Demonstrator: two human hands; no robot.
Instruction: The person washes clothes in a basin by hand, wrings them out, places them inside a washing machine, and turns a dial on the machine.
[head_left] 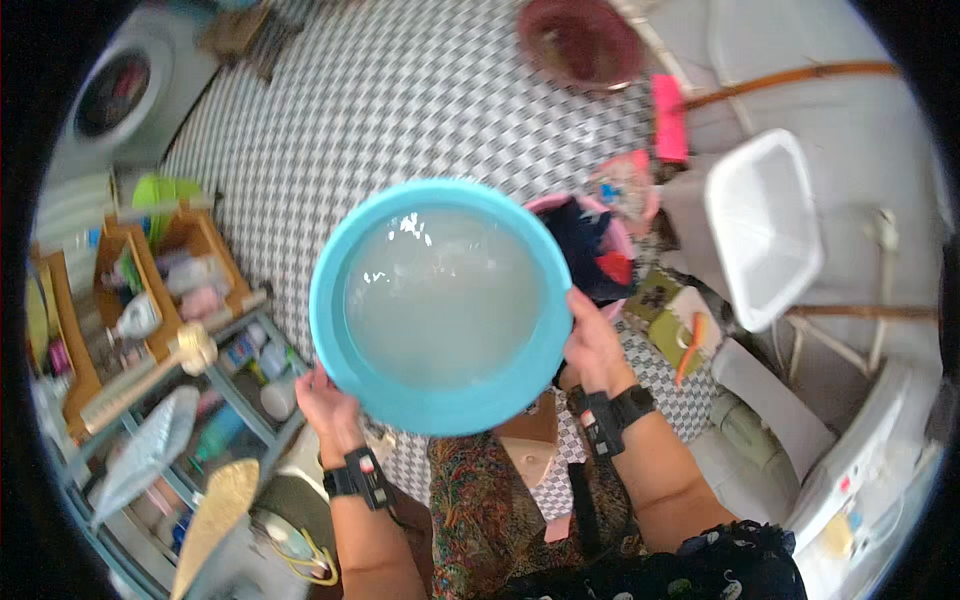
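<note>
Between my hands is a large round turquoise basin (440, 412), part filled with cloudy greyish water (445, 310) that catches bright reflections. My left hand (330, 405) grips its lower left rim, and my right hand (597, 345) grips the right rim; the fingers of both pass partly out of sight beneath it. Each wrist wears a black strap with a small device. Just behind the basin's right side, a pink tub (622, 238) holds dark and red cloth, partly hidden by the turquoise rim.
A shelf rack (265, 425) with bottles and cardboard boxes (225, 265) stands at left. A front-loading washing machine (120, 90) is at far left. On the right are a white rectangular basin (765, 225) and pipes; a dark red tub (582, 40) sits on the patterned floor (400, 110).
</note>
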